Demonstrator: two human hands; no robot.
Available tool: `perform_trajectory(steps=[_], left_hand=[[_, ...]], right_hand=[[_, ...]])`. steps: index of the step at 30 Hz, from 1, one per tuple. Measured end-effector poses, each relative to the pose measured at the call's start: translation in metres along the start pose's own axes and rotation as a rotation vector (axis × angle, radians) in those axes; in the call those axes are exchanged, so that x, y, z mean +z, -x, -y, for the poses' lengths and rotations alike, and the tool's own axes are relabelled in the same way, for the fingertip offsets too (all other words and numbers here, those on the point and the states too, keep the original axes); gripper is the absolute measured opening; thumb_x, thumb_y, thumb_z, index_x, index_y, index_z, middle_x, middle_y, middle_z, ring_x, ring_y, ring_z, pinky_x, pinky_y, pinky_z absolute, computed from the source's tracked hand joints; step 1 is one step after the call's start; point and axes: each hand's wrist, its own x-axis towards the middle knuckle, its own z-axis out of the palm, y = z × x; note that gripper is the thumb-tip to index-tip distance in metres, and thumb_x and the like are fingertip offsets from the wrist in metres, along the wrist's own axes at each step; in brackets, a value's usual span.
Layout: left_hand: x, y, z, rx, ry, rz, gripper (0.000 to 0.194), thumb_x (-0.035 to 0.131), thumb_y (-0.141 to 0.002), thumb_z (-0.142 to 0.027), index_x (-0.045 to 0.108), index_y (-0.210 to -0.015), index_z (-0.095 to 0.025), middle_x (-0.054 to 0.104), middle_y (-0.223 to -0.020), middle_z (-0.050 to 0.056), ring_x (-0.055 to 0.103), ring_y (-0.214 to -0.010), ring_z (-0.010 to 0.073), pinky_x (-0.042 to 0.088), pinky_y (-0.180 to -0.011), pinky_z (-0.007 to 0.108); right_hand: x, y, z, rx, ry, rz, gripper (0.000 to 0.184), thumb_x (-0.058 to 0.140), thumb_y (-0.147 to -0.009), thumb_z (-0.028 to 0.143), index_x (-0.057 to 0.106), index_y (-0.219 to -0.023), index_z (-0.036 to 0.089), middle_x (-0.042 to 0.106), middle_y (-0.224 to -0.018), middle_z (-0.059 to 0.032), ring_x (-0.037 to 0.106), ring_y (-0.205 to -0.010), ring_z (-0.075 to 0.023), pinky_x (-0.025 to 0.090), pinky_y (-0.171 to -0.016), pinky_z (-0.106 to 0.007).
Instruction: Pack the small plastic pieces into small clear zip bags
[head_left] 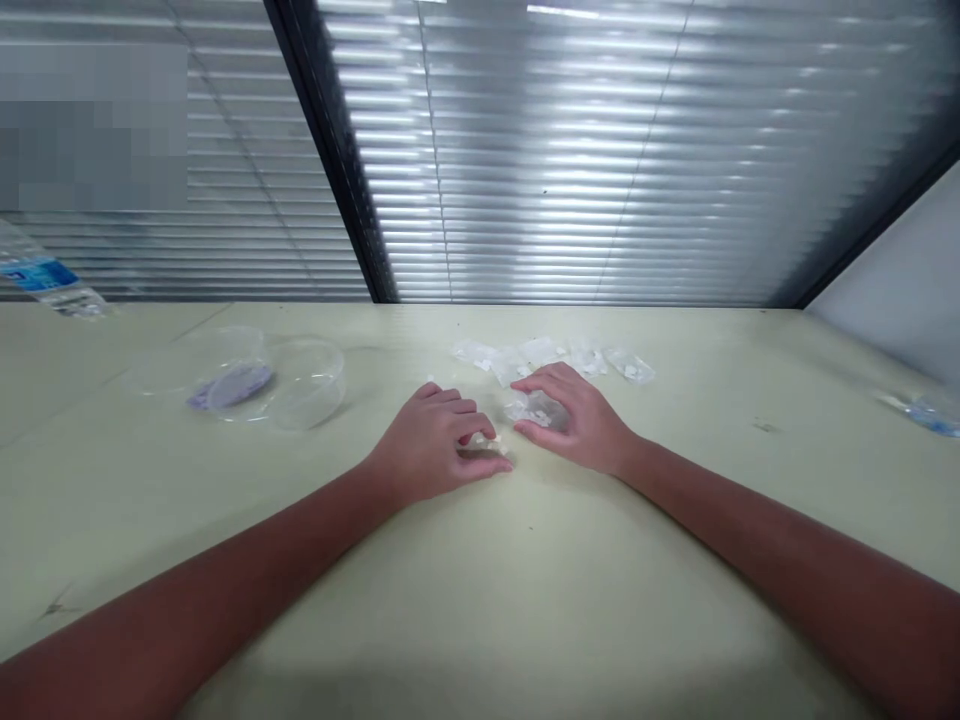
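Note:
My left hand (pixel 439 447) rests on the table with its fingers curled over a few small white pieces (pixel 491 442), partly hidden under the fingers. Whether clear plastic surrounds those pieces, I cannot tell. Just to the right, my right hand (pixel 577 418) curves its thumb and fingers round a small clear plastic bag (pixel 535 408) with white bits inside. Behind both hands lies a row of similar small clear bags (pixel 544 352), also holding white pieces. The two hands are close together but apart.
Round clear plastic containers (pixel 307 385) stand to the left, near a purple item (pixel 238 384). A water bottle (pixel 52 275) is at the far left, and another clear bottle (pixel 934 412) lies at the right edge. Window blinds (pixel 555 160) rise behind the pale table (pixel 540 600).

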Motion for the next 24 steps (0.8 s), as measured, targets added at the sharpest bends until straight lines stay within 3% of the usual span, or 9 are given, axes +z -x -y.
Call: perform_trajectory(steps=[6, 11, 15, 20, 24], left_hand=[[0.004, -0.003, -0.010, -0.077, -0.084, 0.002, 0.029, 0.068, -0.095, -0.041, 0.072, -0.073, -0.022, 0.069, -0.071, 0.000, 0.061, -0.076, 0.0181, 0.034, -0.078, 0.036], [0.004, -0.003, -0.005, -0.039, -0.071, 0.000, 0.021, 0.062, -0.097, -0.031, 0.074, -0.081, -0.023, 0.072, -0.075, 0.000, 0.061, -0.077, 0.0186, 0.035, -0.077, 0.036], [0.003, -0.003, 0.000, -0.028, -0.029, -0.016, 0.021, 0.061, -0.098, -0.033, 0.075, -0.085, -0.023, 0.071, -0.074, 0.000, 0.061, -0.079, 0.0191, 0.037, -0.080, 0.036], [0.004, -0.001, -0.001, -0.056, -0.006, -0.033, 0.027, 0.073, -0.091, -0.052, 0.079, -0.094, -0.025, 0.073, -0.083, 0.002, 0.064, -0.085, 0.0214, 0.038, -0.082, 0.037], [0.005, -0.002, 0.000, -0.045, -0.007, -0.003, 0.021, 0.068, -0.096, -0.040, 0.079, -0.086, -0.026, 0.073, -0.082, 0.001, 0.064, -0.085, 0.0197, 0.039, -0.082, 0.036]], right_hand=[[0.001, -0.001, 0.001, -0.001, -0.006, -0.007, 0.036, 0.077, -0.090, 0.035, 0.066, -0.124, 0.027, 0.073, -0.112, -0.0067, 0.064, -0.108, -0.0267, 0.054, -0.094, -0.045], [0.001, 0.000, 0.001, 0.009, -0.002, -0.001, 0.035, 0.076, -0.091, 0.034, 0.066, -0.124, 0.028, 0.073, -0.112, -0.0068, 0.065, -0.108, -0.0273, 0.055, -0.093, -0.046], [0.000, 0.000, 0.000, 0.004, 0.009, -0.010, 0.034, 0.075, -0.091, 0.035, 0.066, -0.124, 0.028, 0.072, -0.112, -0.0074, 0.065, -0.109, -0.0280, 0.055, -0.094, -0.047], [0.001, 0.000, 0.000, 0.009, 0.006, -0.008, 0.036, 0.076, -0.091, 0.036, 0.066, -0.125, 0.028, 0.072, -0.110, -0.0076, 0.065, -0.108, -0.0284, 0.056, -0.094, -0.047], [0.001, 0.000, 0.000, 0.006, 0.001, -0.005, 0.035, 0.076, -0.091, 0.036, 0.066, -0.124, 0.028, 0.072, -0.111, -0.0075, 0.065, -0.108, -0.0279, 0.055, -0.094, -0.047]])
